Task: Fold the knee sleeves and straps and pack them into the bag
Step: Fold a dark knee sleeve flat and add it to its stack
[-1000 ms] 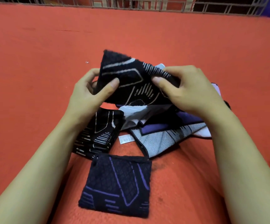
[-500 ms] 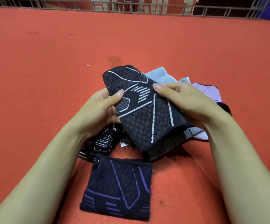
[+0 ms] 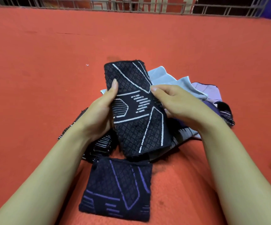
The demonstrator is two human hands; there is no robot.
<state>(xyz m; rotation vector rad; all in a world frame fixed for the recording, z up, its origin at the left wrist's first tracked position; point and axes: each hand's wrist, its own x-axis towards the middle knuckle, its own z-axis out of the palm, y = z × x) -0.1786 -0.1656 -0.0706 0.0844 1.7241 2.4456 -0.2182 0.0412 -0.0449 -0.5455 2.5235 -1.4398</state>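
A red carpet [image 3: 34, 95] spreads across the scene, with a loose pile of grey, lilac and black knit sleeves [image 3: 188, 88] in the middle. Above the pile, the left hand [image 3: 99, 117] and right hand [image 3: 178, 104] each have their grip clamped on a black knee sleeve [image 3: 138, 111], diamond-textured with white lines. Nearer lies a folded square sleeve with purple lines [image 3: 118, 189]; no writing is readable.

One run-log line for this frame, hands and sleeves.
left hand: grips white-striped sleeve | right hand: pinches same sleeve | purple-striped sleeve: folded, on mat | bag: not seen

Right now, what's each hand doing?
Left hand: grips the black-and-white knee sleeve by its left edge.
Right hand: pinches the same sleeve's right edge.
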